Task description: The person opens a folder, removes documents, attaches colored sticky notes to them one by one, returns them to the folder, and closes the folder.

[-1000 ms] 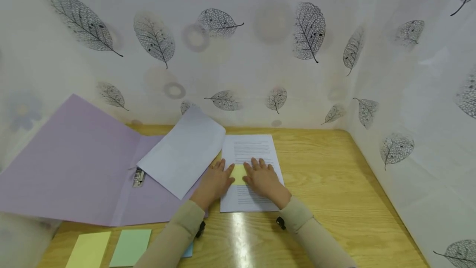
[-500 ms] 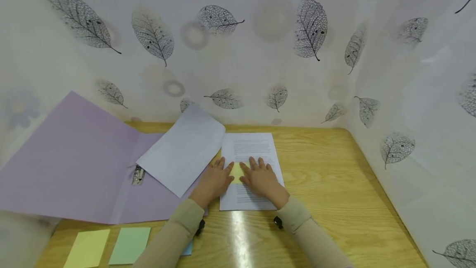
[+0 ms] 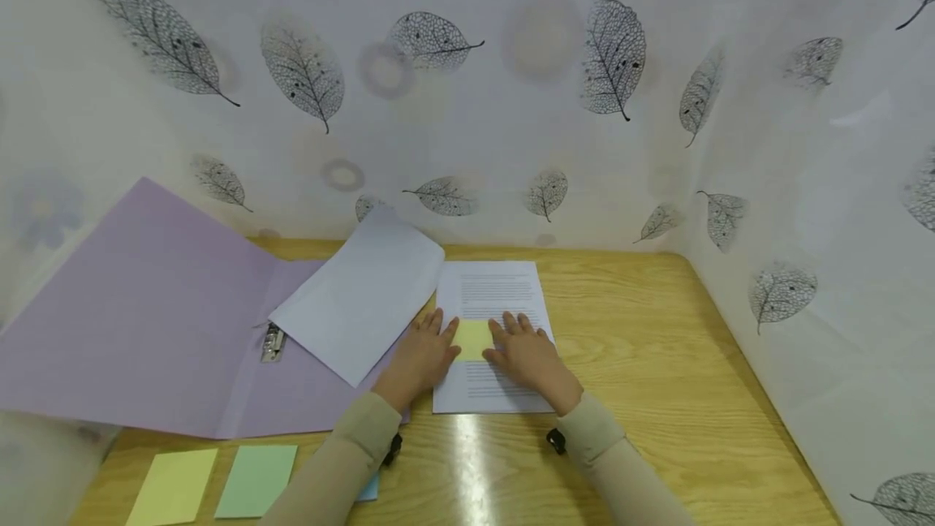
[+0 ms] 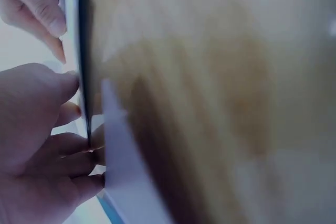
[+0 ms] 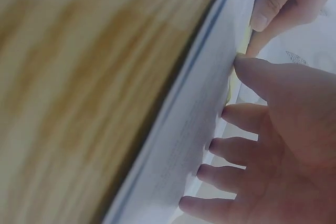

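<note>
A yellow sticky note [image 3: 474, 340] lies across the middle of a printed sheet [image 3: 500, 286] on the table. At the note's left edge rests my left hand [image 3: 418, 355], fingers spread, thumb and index fingertip touching down there. My right hand [image 3: 529, 357] presses its fingertips at the note's right edge, its other fingers spread over the print. In the right wrist view, the right fingertips [image 5: 212, 144] touch the paper surface, with a sliver of yellow note showing by the thumb. Neither hand curls round anything.
To the left an open purple folder [image 3: 139, 323] has a metal clip [image 3: 273, 344] and loose white sheets [image 3: 365, 291] slanting toward the printed page. Yellow [image 3: 173, 485] and green [image 3: 256, 480] note pads lie in front; a blue pad [image 3: 369, 490] is mostly behind my left sleeve.
My right hand has moved left across the note and then back right to its right edge, uncovering more of it. The left hand has stayed in place.
</note>
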Motion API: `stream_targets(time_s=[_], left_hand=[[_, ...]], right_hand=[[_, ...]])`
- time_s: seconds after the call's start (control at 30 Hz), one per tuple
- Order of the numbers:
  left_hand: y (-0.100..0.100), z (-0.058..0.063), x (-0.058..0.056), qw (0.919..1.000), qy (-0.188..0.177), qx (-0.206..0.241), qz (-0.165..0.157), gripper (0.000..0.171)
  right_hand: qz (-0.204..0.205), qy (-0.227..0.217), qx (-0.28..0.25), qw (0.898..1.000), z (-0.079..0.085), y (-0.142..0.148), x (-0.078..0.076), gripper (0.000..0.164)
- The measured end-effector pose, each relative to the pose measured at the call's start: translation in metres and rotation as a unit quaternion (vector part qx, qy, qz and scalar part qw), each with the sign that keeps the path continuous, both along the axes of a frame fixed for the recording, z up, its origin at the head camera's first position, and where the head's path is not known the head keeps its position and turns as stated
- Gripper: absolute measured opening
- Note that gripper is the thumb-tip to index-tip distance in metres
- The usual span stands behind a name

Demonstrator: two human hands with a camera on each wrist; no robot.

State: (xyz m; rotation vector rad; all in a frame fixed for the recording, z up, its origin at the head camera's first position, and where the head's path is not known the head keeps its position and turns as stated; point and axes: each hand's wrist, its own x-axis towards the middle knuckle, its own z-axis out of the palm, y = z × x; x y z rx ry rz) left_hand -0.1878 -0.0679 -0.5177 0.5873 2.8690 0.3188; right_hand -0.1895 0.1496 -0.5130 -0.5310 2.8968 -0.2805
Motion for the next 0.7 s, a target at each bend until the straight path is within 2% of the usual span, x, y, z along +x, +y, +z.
stream_targets(time_s=[0.17,0.27,0.33,0.4,0.47,0.53,0.6,0.67,0.7], left_hand=[[0.0,-0.002,0.005,0.9998,0.005,0.018,0.007,0.058],[-0.004,0.003,0.008,0.998,0.01,0.062,0.005,0.057],[-0.014,0.01,0.011,0.9943,0.029,0.102,0.004,0.054],[-0.03,0.017,0.011,0.9878,0.069,0.139,0.009,0.05],[-0.053,0.022,0.01,0.9744,0.135,0.178,0.027,0.043],[-0.082,0.02,0.007,0.9534,0.214,0.202,0.066,0.035],[-0.112,0.014,0.004,0.9235,0.282,0.232,0.118,0.027],[-0.141,0.008,0.002,0.8947,0.322,0.256,0.174,0.02],[-0.153,0.006,0.002,0.8838,0.331,0.263,0.2,0.019]], right_hand=[[-0.001,-0.001,-0.004,1.0,0.001,0.0,0.001,0.062],[-0.001,0.002,-0.003,1.0,0.001,0.001,0.001,0.061],[0.001,0.0,-0.005,1.0,0.002,0.001,0.002,0.061],[0.005,-0.005,-0.01,1.0,0.003,0.002,0.002,0.061],[0.011,-0.009,-0.014,1.0,0.003,0.002,0.003,0.061],[0.014,-0.014,-0.015,1.0,0.004,0.003,0.003,0.062],[0.013,-0.016,-0.014,1.0,0.004,0.004,0.004,0.061],[0.013,-0.019,-0.013,1.0,0.004,0.005,0.004,0.061],[0.013,-0.02,-0.013,1.0,0.004,0.006,0.005,0.061]])
